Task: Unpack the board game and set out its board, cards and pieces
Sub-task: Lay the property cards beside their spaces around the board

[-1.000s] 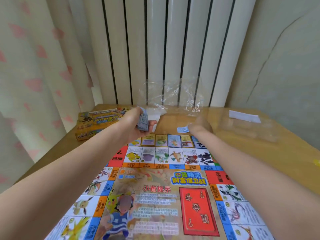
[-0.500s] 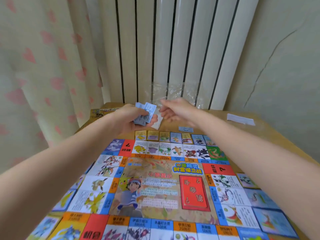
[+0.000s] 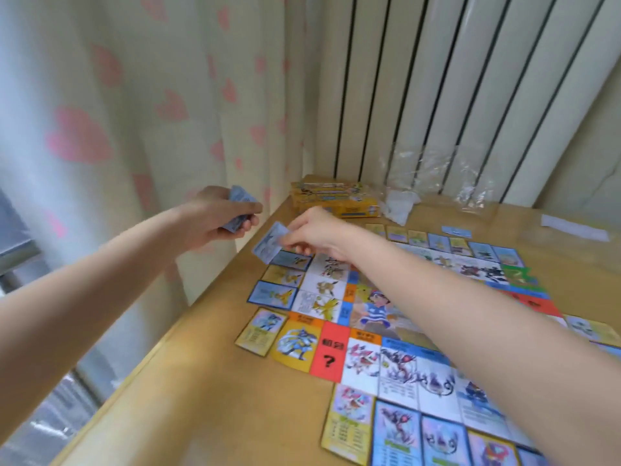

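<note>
Two bare hands over a wooden table (image 3: 208,398). Left hand (image 3: 218,216) curls round a small stack of cards (image 3: 240,210), held off the table's left edge in front of the heart-print curtain (image 3: 134,112). Right hand (image 3: 319,233) pinches one blue card (image 3: 268,245) between thumb and fingers, just above the board's left edge.

Board (image 3: 386,331): one flat, glossy sheet of square spaces; one red square shows "?". Four cards lie along its left edge; more line the near and far edges, count unclear. One yellow cardboard box (image 3: 336,198) at the far left corner; crumpled clear plastic wrap (image 3: 433,176) beside it. Other print is blurred.
</note>
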Demonstrator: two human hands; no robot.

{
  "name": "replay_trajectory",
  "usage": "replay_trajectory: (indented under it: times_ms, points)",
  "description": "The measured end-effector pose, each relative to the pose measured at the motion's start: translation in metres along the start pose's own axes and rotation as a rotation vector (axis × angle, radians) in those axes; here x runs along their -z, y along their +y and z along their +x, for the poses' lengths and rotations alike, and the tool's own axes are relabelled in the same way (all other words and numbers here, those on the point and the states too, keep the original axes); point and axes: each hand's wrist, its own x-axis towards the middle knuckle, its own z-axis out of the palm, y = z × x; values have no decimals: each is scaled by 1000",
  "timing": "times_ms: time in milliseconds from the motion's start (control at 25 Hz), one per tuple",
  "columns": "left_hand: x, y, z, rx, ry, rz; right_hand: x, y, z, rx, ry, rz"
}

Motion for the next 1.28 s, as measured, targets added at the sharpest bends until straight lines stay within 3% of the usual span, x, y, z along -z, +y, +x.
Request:
replay_trajectory:
  times_ms: [120, 280, 520, 680, 1000, 1160, 1280]
  points:
    - [10, -13, -4, 130, -52, -19, -45, -7, 1, 4, -49, -95]
    - [9, -23, -8, 203, -82, -94, -72, -3, 11, -4, 26, -322]
    - [-3, -24, -17, 155, -157, -85, -42, -2, -1, 48, 255, -391]
    - [-28, -16, -37, 108, -378, -6, 15, -5, -66, 23, -59, -247]
    - [-94, -9, -116, -2, -842, 168, 28, 22, -209, -97, 46, -100]
    - [-112, -13, -149, -28, -950, 343, 20, 39, -260, -168, 50, -101]
    - [-118, -15, -162, -3, -867, 390, 10, 51, -283, -273, -34, -244]
